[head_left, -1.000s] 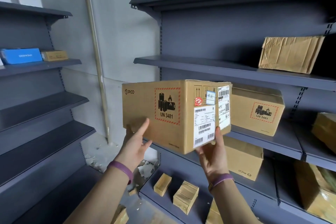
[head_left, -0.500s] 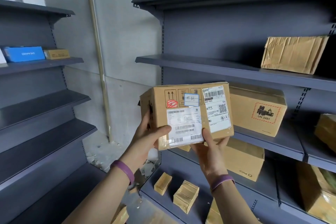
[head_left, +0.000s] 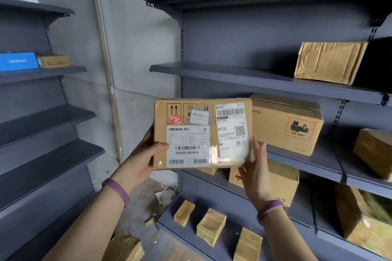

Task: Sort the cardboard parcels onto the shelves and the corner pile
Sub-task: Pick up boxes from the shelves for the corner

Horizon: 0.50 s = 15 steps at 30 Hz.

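I hold a brown cardboard parcel [head_left: 161, 116] up in front of the right shelving unit, its labelled end face with white shipping labels turned toward me. My left hand [head_left: 144, 154] grips its left edge, thumb curled over the front face. My right hand [head_left: 254, 167] supports the lower right corner, fingers straight against the side. Just behind it on the middle shelf [head_left: 301, 163] sits a PICO box with a UN 3481 mark [head_left: 286, 123].
A taped parcel [head_left: 328, 62] sits on the upper right shelf, another PICO box [head_left: 280, 184] on the shelf below, wrapped parcels [head_left: 375, 150] at far right. Small taped packets [head_left: 210, 225] lie on the bottom shelf. The left unit holds a blue box [head_left: 19, 61]. Debris lies in the corner floor [head_left: 154, 195].
The parcel has been rotated from showing its long side to showing its labelled end face. My left hand shifted to the left edge, my right hand to the lower right corner.
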Tool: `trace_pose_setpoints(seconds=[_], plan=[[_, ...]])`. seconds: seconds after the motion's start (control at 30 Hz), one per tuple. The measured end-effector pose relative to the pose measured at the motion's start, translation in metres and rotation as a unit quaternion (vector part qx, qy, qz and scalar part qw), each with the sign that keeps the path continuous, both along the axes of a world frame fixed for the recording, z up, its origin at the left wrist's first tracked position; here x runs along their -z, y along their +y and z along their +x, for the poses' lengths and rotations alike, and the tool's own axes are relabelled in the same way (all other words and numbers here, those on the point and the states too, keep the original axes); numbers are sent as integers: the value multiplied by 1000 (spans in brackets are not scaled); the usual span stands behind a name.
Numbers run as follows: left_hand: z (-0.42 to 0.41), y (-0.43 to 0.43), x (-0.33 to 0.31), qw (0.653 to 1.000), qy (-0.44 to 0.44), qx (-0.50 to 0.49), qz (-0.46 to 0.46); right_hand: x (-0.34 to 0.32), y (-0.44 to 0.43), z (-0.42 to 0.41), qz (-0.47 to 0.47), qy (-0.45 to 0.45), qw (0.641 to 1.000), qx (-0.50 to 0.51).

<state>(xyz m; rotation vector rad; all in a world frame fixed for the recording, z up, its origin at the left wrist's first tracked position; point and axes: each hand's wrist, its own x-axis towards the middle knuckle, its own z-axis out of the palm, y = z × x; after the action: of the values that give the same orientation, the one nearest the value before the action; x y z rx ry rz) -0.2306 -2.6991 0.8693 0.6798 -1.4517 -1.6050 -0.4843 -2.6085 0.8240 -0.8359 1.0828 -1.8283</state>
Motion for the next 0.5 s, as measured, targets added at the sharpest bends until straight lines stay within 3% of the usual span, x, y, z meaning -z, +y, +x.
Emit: trace_pose_setpoints(seconds=[0.23,0.5], plan=[[-2,-3,-8,999,-53,7,6,-4,-1,-15,60,-34,997,38],[-13,-3,-8,997,-47,15,53,-18,-6,-20,101,14,993,62]])
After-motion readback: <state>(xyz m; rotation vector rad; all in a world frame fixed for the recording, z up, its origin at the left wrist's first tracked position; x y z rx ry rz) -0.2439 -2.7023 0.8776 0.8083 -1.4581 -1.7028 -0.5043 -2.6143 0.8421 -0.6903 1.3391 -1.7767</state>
